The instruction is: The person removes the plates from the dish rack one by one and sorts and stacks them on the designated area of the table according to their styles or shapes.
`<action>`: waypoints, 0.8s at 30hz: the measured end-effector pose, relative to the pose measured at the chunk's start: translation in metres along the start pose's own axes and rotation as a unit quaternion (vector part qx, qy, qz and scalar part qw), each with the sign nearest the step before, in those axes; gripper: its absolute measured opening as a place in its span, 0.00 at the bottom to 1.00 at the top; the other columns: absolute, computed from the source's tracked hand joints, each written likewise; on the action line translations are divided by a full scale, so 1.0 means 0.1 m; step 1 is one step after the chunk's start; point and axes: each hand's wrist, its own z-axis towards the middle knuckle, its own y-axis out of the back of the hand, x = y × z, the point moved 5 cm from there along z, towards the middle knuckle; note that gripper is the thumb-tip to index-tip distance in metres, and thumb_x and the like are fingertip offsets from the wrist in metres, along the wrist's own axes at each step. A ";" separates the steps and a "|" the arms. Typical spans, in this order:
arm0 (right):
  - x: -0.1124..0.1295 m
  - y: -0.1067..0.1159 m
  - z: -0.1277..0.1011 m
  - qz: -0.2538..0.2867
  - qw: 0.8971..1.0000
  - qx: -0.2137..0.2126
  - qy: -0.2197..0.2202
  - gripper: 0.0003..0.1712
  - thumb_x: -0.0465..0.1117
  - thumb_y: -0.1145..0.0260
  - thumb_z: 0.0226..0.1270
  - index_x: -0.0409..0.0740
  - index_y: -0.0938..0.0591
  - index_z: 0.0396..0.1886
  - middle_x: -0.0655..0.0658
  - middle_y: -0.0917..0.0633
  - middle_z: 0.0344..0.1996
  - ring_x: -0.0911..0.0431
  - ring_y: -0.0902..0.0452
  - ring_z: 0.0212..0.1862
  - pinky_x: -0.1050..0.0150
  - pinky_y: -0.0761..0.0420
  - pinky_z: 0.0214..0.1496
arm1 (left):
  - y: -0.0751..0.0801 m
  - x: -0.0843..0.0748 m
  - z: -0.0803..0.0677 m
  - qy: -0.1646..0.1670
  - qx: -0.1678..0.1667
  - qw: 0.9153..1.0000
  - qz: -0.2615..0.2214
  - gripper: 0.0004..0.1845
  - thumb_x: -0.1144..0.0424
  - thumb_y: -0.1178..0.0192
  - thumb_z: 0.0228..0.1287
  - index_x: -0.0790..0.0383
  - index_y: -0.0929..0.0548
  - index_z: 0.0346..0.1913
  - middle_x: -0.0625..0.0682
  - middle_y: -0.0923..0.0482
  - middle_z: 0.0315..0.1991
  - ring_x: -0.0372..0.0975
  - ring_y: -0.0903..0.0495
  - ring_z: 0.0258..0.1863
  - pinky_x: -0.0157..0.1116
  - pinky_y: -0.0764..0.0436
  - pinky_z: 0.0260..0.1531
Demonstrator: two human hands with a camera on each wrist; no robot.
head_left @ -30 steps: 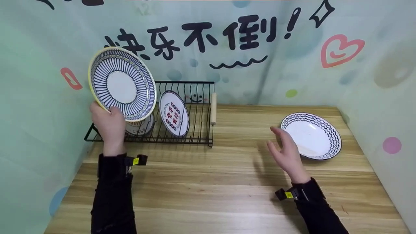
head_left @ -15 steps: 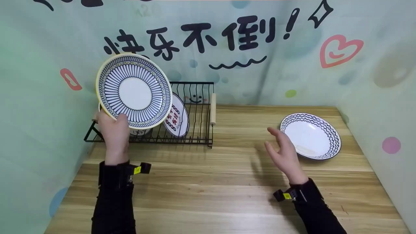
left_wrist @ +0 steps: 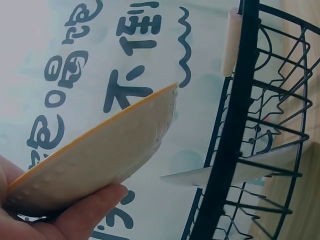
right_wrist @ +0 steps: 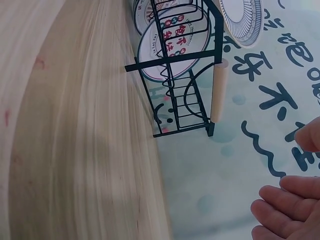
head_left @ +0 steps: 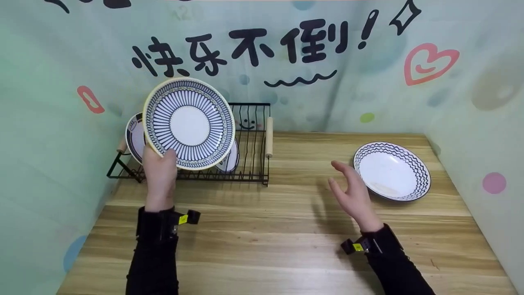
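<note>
The person's left hand (head_left: 160, 172) is pinching the lower rim of a round, yellow-edged plate with blue radial stripes (head_left: 188, 123), holding it upright just before the black wire dish rack (head_left: 254, 164). The right hand (head_left: 355, 196), fingers relaxed and empty, is hovering well to its right, beside a white zigzag-rimmed plate (head_left: 391, 171) on the wooden table (head_left: 262, 246).

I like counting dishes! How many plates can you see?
4: a striped plate held up by the left hand, two standing in the black rack, one behind and one with red writing, and a wavy-edged plate on the table. More may hide.
</note>
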 end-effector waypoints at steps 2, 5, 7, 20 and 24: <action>0.01 -0.01 0.00 0.002 1.000 0.002 0.001 0.26 0.33 0.35 0.66 0.28 0.27 0.62 0.31 0.23 0.60 0.40 0.29 0.63 0.46 0.34 0.68 | -0.03 0.03 -0.02 0.003 0.006 1.000 0.002 0.34 0.87 0.59 0.55 0.68 0.30 0.67 0.61 0.25 0.60 0.49 0.24 0.59 0.40 0.23 0.59; 0.01 -0.02 0.00 0.005 1.000 0.004 -0.001 0.26 0.33 0.35 0.67 0.28 0.27 0.62 0.31 0.22 0.59 0.40 0.29 0.63 0.47 0.34 0.67 | -0.07 0.07 -0.04 0.011 0.009 1.000 0.010 0.32 0.87 0.58 0.56 0.70 0.30 0.66 0.61 0.25 0.60 0.49 0.24 0.59 0.40 0.23 0.59; 0.01 -0.03 0.00 0.005 1.000 0.003 -0.002 0.26 0.32 0.35 0.67 0.28 0.26 0.62 0.31 0.22 0.59 0.40 0.29 0.63 0.47 0.34 0.67 | -0.10 0.10 -0.05 0.020 0.013 1.000 0.012 0.33 0.86 0.57 0.57 0.69 0.31 0.67 0.60 0.25 0.61 0.48 0.25 0.60 0.39 0.24 0.60; 0.05 -0.05 0.00 0.007 1.000 0.000 -0.006 0.26 0.32 0.34 0.65 0.29 0.26 0.62 0.33 0.22 0.59 0.41 0.29 0.62 0.47 0.33 0.67 | -0.29 0.20 -0.17 0.044 0.062 0.996 -0.040 0.33 0.86 0.56 0.58 0.67 0.32 0.69 0.59 0.26 0.62 0.48 0.25 0.60 0.40 0.24 0.60; 0.06 -0.06 0.00 0.010 1.000 -0.003 -0.004 0.26 0.32 0.34 0.65 0.29 0.25 0.62 0.33 0.21 0.59 0.41 0.28 0.62 0.47 0.33 0.66 | -0.35 0.23 -0.24 0.057 0.069 0.995 -0.041 0.33 0.85 0.55 0.58 0.69 0.32 0.69 0.60 0.25 0.61 0.48 0.23 0.58 0.40 0.22 0.57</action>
